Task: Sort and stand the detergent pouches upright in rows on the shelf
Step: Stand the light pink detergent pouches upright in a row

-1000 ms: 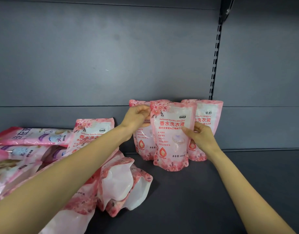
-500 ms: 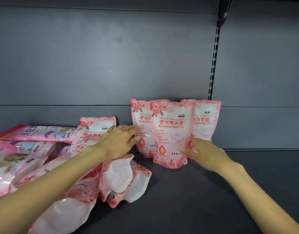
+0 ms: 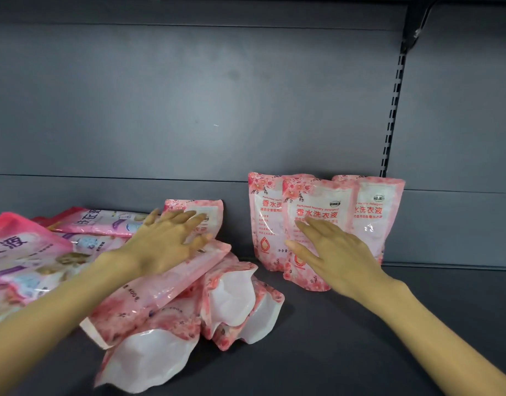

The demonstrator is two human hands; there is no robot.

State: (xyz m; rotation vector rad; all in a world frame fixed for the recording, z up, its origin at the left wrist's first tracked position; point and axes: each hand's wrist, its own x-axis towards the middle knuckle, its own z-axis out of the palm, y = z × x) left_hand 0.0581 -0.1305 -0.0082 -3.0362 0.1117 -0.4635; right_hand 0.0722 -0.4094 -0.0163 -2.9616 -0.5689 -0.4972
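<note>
soft, sloshy pink pouches [image 3: 267,221], likely slippery; best grabbed by the stiff top seam. three upright by the back wall [image 3: 189,110], rest in a heap [image 3: 160,298] at left on the shelf [image 3: 332,352]. left hand [image 3: 163,241] spread over the heap, right hand [image 3: 334,252] flat at the front standing pouch [image 3: 317,201], neither gripping. lower heap hidden.

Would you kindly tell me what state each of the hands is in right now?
Left hand: open, fingers spread over the top lying pouch.
Right hand: open, fingers straight before the front standing pouch.
</note>
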